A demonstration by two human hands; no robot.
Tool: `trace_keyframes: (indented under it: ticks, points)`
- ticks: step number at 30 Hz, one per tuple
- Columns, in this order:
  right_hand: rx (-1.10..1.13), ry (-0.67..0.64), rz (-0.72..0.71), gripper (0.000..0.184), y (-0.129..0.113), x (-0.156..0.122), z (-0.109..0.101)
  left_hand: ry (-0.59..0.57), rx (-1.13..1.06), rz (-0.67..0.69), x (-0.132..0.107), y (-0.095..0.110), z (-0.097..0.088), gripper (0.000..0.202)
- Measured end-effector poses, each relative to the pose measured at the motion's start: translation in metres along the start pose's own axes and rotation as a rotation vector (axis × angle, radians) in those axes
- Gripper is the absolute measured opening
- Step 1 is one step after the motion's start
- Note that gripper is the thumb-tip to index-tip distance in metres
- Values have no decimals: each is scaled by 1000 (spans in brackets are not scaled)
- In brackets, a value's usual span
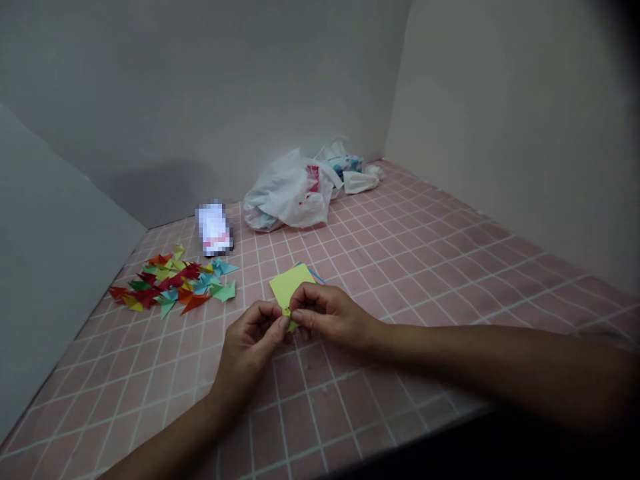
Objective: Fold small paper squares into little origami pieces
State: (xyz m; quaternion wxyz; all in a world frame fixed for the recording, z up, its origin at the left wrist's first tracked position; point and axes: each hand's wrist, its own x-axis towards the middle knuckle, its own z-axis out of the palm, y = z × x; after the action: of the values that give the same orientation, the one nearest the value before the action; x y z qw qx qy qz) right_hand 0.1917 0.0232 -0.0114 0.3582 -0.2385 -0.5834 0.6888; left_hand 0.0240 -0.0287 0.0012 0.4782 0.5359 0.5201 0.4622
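Note:
Between my fingertips is a small folded piece of yellow-green paper (293, 327), mostly covered by the fingers. My left hand (257, 333) pinches it from the left with thumb and forefinger. From the right, my right hand (333, 313) pinches the same paper, its thumb near the left thumb. Just beyond the hands lies a stack of square coloured paper (290, 281), yellow on top, with blue and reddish edges showing at the right. The right hand covers the stack's near right part. How the held paper is folded is too small to tell.
A pile of folded paper figures (170, 283) in several colours lies to the left. Behind it a lit phone (215, 229) leans up, its screen blurred. White plastic bags (290, 190) and a white-and-blue packet (347, 163) sit by the back wall. Pink checked cloth (425, 253) covers the surface.

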Motion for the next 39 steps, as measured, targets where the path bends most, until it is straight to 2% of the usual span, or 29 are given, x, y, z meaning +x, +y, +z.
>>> trace_keyframes:
  ticks: [7, 13, 21, 25, 30, 39]
  points:
    - [-57, 14, -5, 8, 1, -1, 0, 33, 174, 86, -2, 1, 0, 10]
    - [-137, 37, -35, 7, 6, 0, -1, 31, 203, 93, -2, -1, -1, 12]
    - [-225, 23, -36, 8, 7, -1, -1, 45, 145, 20, -3, -4, 0, 13]
    - [-105, 18, 23, 9, 4, 0, 1, 40, 37, -33, -3, -3, 2, 12]
    - [-21, 21, 75, 6, -1, 1, 2, 53, 18, -27, -1, -3, 2, 12]
    - [-63, 59, 30, 5, 5, 2, 1, 36, 1, -30, 1, -2, 2, 12]
